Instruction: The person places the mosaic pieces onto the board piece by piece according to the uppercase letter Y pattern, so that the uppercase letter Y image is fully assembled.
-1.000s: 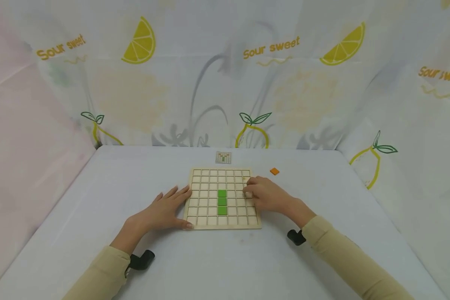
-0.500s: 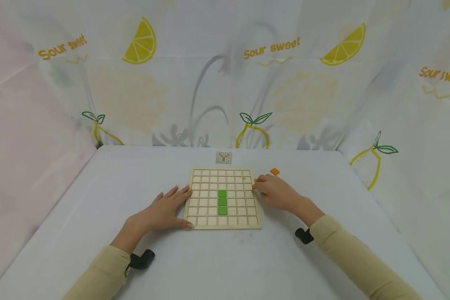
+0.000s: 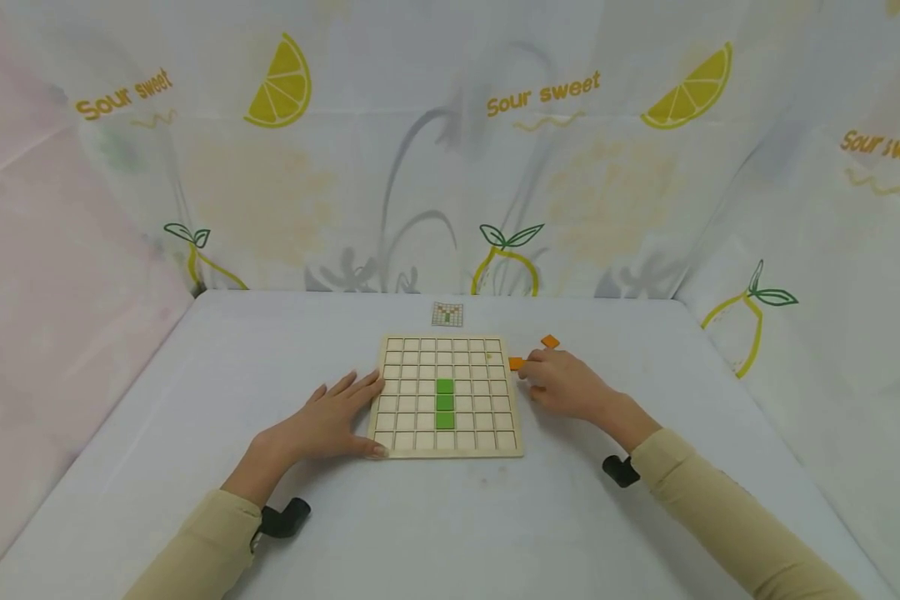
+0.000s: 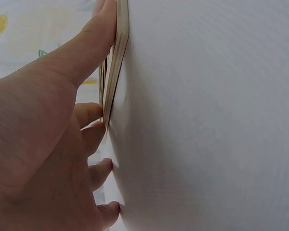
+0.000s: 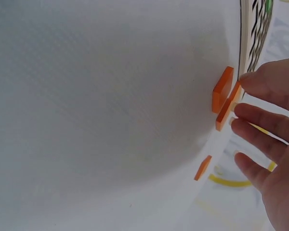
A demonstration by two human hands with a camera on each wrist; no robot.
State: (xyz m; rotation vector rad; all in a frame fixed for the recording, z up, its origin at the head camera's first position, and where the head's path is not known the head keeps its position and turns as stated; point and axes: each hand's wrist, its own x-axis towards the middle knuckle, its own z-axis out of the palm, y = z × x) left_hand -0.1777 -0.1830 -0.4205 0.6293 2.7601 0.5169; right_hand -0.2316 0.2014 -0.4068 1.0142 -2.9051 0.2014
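My left hand (image 3: 335, 417) lies beside the light wooden grid board (image 3: 415, 442). Its thumb rests at the near left corner and its spread fingers are along the left edge. Three green tiles (image 3: 445, 403) form a column in the board's middle column. Just off the board's right side is my right hand (image 3: 566, 383), its thumb and fingertips pinching an orange square tile (image 5: 224, 116). A second orange tile (image 3: 516, 363) lies against the board's right edge, close to those fingertips. Farther back sits a third orange tile (image 3: 550, 342).
Behind the board lies a small pattern card (image 3: 447, 314) with a printed coloured grid. A white cloth covers the table (image 3: 435, 533). Printed fabric (image 3: 390, 167) hangs at the back and sides.
My right hand has moved right, from over the board's right edge to just beyond it. An orange tile beside the board has come into view. The left hand stays in place.
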